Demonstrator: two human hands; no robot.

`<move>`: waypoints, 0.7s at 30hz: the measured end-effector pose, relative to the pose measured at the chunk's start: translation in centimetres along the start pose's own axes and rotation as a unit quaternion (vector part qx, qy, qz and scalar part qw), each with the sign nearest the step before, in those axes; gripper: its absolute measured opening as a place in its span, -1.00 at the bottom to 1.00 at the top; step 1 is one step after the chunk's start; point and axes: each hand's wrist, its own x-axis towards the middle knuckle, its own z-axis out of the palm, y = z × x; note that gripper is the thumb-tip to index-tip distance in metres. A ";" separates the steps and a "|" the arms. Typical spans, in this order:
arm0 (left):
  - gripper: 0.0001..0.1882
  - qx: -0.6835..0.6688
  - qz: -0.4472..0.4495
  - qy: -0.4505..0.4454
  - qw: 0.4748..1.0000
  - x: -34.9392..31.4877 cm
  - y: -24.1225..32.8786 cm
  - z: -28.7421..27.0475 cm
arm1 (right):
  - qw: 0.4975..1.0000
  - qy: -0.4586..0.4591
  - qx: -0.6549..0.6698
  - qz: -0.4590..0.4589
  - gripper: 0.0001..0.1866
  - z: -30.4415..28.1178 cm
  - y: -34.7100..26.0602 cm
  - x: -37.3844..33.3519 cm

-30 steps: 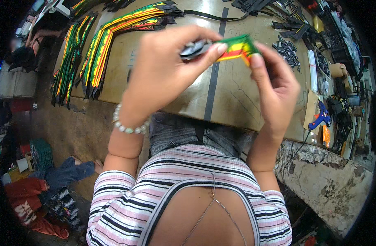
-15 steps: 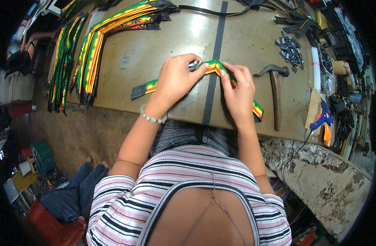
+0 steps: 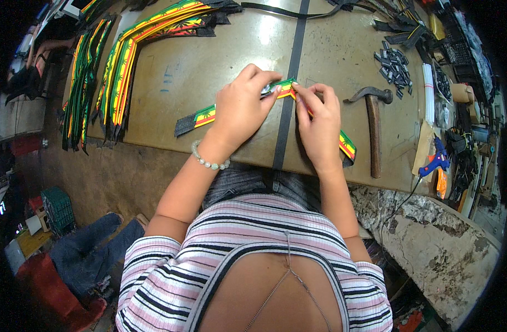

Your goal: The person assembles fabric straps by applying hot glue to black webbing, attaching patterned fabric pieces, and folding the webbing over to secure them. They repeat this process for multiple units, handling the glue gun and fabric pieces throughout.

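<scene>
A green, yellow and red patterned strap (image 3: pixel 206 115) with black webbing at its ends lies bent at an angle across the table. My left hand (image 3: pixel 241 105) pinches it just left of the bend, thumb and fingers closed. Something small and shiny shows partly between those fingers; its kind is hidden. With thumb and index finger, my right hand (image 3: pixel 320 119) grips the strap at the bend. The strap's other end comes out beyond my right wrist. Under the bend runs a dark band (image 3: pixel 287 119) on the table.
A hammer (image 3: pixel 374 135) lies right of my right hand. Beyond it are a pile of small black pieces (image 3: pixel 394 66) and a blue glue gun (image 3: pixel 437 157) with a cord. Bundles of similar straps (image 3: pixel 118 83) lie at the left. Another person's legs (image 3: pixel 90 252) show lower left.
My right fingers have shifted slightly left, closing in on the bend of the strap. My left hand keeps its hold. The other person's legs at lower left have spread apart.
</scene>
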 end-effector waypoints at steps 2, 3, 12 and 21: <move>-0.73 0.011 0.043 -0.029 0.999 -0.2 0.1 0.2 | 0.999 -0.004 -0.034 -0.010 -0.72 0.0 -0.1 0.0; -0.71 0.017 0.063 -0.045 0.997 -0.3 0.2 0.3 | 0.999 -0.009 -0.050 -0.019 -0.71 0.0 -0.2 -0.1; -0.71 0.081 0.088 -0.060 0.991 -0.6 0.5 0.1 | 0.999 -0.008 -0.042 0.001 -0.81 -0.6 -0.2 0.3; -0.66 0.096 0.078 -0.076 0.989 -0.5 0.6 0.1 | 0.982 -0.056 0.022 0.179 -0.85 -7.2 1.1 -4.5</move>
